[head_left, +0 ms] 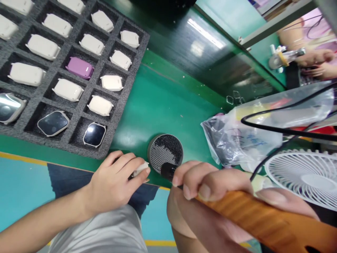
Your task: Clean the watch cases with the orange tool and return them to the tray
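Observation:
My right hand [213, 196] is wrapped round an orange electric screwdriver [252, 211] in the foreground. The driver's black nose [168, 171] reaches over the near rim of a round dish [165, 154], where small grey pieces like screws lie in rows beside a dark patch; its very tip is hard to make out. Just left of the dish, my left hand [118, 177] closes its fingers on a small white watch case [140, 169], mostly hidden by them. Up and left stands a grey foam tray [110, 135] with white watch cases, one purple case [79, 67] and several dark-screened watches [94, 134].
A clear plastic bag [237, 137] lies on the green bench [155, 102] at the right. Beside it are a white fan [308, 177] and a looping black cable [263, 126]. Across a low partition, another person's hands [319, 63] are at work.

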{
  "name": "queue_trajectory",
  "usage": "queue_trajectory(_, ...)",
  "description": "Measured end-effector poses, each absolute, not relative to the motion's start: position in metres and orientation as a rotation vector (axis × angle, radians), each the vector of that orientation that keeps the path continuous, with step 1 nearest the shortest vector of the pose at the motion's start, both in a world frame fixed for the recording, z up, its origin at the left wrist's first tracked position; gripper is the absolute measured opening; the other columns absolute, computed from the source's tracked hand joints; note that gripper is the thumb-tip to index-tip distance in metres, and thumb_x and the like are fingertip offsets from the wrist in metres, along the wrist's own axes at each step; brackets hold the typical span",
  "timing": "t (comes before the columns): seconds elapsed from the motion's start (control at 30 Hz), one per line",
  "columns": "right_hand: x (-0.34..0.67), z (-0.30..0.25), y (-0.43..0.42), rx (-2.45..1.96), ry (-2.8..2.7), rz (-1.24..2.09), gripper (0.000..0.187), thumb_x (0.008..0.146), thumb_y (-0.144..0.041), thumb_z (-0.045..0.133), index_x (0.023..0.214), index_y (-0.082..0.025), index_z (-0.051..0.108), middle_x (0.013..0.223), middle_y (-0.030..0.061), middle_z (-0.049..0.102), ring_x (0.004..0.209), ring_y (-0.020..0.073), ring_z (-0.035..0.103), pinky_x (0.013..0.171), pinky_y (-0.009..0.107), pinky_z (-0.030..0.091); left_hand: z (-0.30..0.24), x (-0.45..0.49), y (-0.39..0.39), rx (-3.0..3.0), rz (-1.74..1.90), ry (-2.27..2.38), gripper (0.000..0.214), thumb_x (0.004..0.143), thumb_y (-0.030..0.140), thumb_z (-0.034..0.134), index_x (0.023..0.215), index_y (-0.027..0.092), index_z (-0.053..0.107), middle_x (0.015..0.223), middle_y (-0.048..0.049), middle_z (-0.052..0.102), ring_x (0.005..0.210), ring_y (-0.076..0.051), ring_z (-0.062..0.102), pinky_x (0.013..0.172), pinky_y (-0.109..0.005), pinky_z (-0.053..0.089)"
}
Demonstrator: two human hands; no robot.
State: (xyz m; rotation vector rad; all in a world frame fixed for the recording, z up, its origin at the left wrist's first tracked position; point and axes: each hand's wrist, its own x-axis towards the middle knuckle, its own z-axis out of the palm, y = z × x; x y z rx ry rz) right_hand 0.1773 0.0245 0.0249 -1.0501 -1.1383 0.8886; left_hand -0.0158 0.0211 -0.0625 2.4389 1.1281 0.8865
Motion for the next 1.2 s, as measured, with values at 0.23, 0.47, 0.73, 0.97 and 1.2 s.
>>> queue_trajectory(0.23, 0.171, 0.015, 0.021, -1.018, -1.171, 0.917, 0.031, 0.113, -0.048, 0.037, 0.129, -0.034, 0.059, 0.091, -0.0024, 0.067, 0.071, 0.0203, 0.066, 0.063, 0.050, 0.057, -0.063, -0.018, 0.021, 2.414, 0.889, 1.104, 0.022, 0.109, 0.021, 0.059, 0.122, 0.021, 0.077, 0.127, -0.0058, 0.079, 0.115, -0.027, 0.067, 0.098, -0.045, 0.046)
queue_trajectory(0.47, 0.164, 0.016, 0.023, -1.050, -1.143, 0.946, 0.036, 0.108, -0.061, 0.051, 0.129, -0.032, 0.056, 0.091, -0.0025, 0.064, 0.070, 0.0193, 0.064, 0.062, 0.048, 0.057, -0.063, -0.017, 0.021, 2.386, 0.871, 1.108, 0.021, 0.109, 0.022, 0.060, 0.122, 0.022, 0.076, 0.127, -0.0051, 0.078, 0.116, -0.027, 0.067, 0.098, -0.046, 0.045)
queue_trajectory(0.73, 0.158, 0.011, 0.026, -1.008, -1.197, 0.920, 0.029, 0.111, -0.048, 0.043, 0.129, -0.031, 0.056, 0.091, -0.0011, 0.067, 0.071, 0.0196, 0.063, 0.062, 0.047, 0.057, -0.063, -0.016, 0.021, 2.375, 0.897, 1.126, 0.021, 0.108, 0.022, 0.060, 0.122, 0.021, 0.076, 0.120, -0.0074, 0.077, 0.113, -0.027, 0.066, 0.097, -0.046, 0.046)
queue_trajectory(0.97, 0.156, 0.007, 0.032, -0.929, -1.249, 0.921, 0.027, 0.112, -0.040, 0.044, 0.128, -0.029, 0.062, 0.092, -0.0007, 0.066, 0.071, 0.0188, 0.063, 0.060, 0.045, 0.057, -0.065, -0.016, 0.020, 2.390, 0.968, 1.122, 0.019, 0.106, 0.021, 0.063, 0.120, 0.019, 0.076, 0.114, -0.0079, 0.077, 0.106, -0.027, 0.066, 0.092, -0.046, 0.047)
queue_trajectory(1.2, 0.148, 0.012, 0.036, -0.963, -1.157, 0.900, 0.037, 0.103, -0.059, 0.064, 0.122, -0.027, 0.067, 0.087, 0.0002, 0.067, 0.066, 0.0197, 0.062, 0.058, 0.045, 0.058, -0.064, -0.013, 0.021, 2.407, 0.992, 1.138, 0.016, 0.105, 0.021, 0.065, 0.114, 0.020, 0.078, 0.109, -0.0073, 0.078, 0.099, -0.026, 0.066, 0.091, -0.046, 0.047)
